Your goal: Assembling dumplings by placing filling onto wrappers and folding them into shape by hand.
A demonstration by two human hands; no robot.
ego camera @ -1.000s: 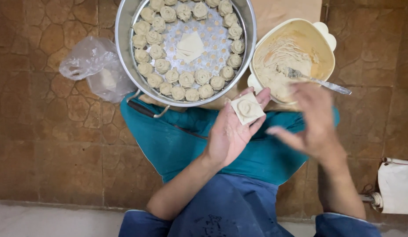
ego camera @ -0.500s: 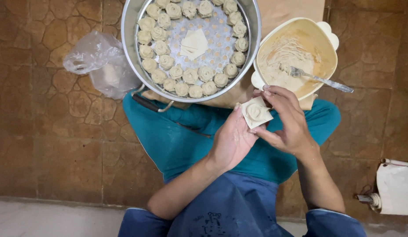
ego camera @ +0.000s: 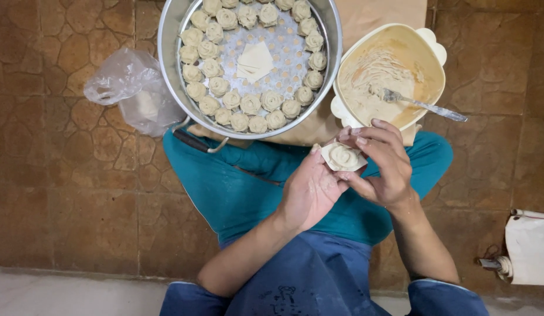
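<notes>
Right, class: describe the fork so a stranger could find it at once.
Start at the big steel pot of dumplings. To its right sits a cream bowl smeared with filling. The fork lies in it, handle over the rim: the only metal utensil here.

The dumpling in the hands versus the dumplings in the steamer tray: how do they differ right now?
The dumpling in the hands is open on top, its filling showing inside a loose wrapper; the dumplings in the steamer tray are pinched into small gathered rounds. The held one rests on the left hand with the right hand at its edge; the tray ones sit untouched in rings. It also looks wider and flatter. Both are pale dough.
</notes>
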